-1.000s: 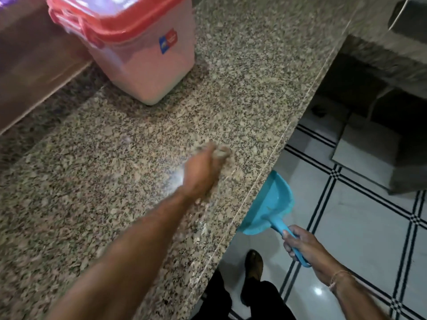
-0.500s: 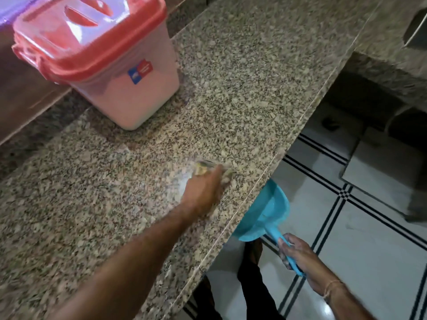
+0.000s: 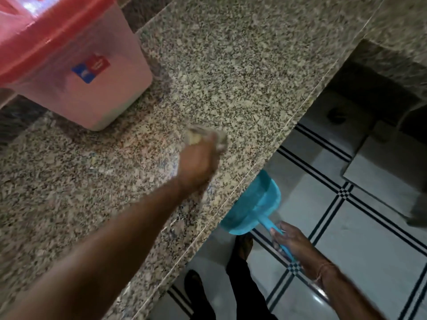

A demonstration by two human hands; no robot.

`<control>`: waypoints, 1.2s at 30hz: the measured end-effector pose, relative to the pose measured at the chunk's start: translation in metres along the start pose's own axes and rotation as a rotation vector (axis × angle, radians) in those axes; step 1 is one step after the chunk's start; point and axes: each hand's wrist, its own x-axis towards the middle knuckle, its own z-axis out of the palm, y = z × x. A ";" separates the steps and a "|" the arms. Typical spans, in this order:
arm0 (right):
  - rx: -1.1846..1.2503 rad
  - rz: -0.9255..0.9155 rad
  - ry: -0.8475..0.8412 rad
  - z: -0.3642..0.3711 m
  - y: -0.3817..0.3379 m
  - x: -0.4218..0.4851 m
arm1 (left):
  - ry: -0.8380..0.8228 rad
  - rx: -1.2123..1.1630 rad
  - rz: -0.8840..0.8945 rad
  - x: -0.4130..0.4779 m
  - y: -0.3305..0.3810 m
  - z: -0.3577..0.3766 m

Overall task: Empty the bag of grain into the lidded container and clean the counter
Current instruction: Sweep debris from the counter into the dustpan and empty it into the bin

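1. The left hand, curled over a blurred pale wad, presses on the surface.
2. The right hand grips the dustpan by its handle, below the edge at 5 o'clock.
3. The lidded container stands closed at 10 o'clock.
4. Best practice: sweep toward 5 o'clock, with the pan lip tight under the edge.

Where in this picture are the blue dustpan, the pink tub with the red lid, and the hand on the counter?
blue dustpan (image 3: 253,207), head view, middle of its scoop.
pink tub (image 3: 108,98), head view, front wall.
left hand (image 3: 196,165), head view, back of the hand, gripping a blurred wad (image 3: 203,136).
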 end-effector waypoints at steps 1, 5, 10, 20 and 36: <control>-0.015 -0.003 -0.002 0.000 0.000 -0.001 | -0.083 0.012 0.060 -0.016 0.011 0.006; -0.060 -0.020 -0.005 0.005 0.000 -0.010 | -0.252 0.018 0.331 -0.093 0.004 0.010; -0.045 -0.049 0.015 0.024 0.013 -0.036 | -0.331 -0.013 0.268 -0.172 -0.055 -0.021; 0.032 -0.063 0.056 0.088 0.073 -0.096 | -0.099 -0.019 0.074 -0.165 -0.102 -0.043; 0.006 -0.049 0.035 0.168 0.083 -0.165 | 0.178 -0.147 -0.428 -0.303 -0.186 -0.058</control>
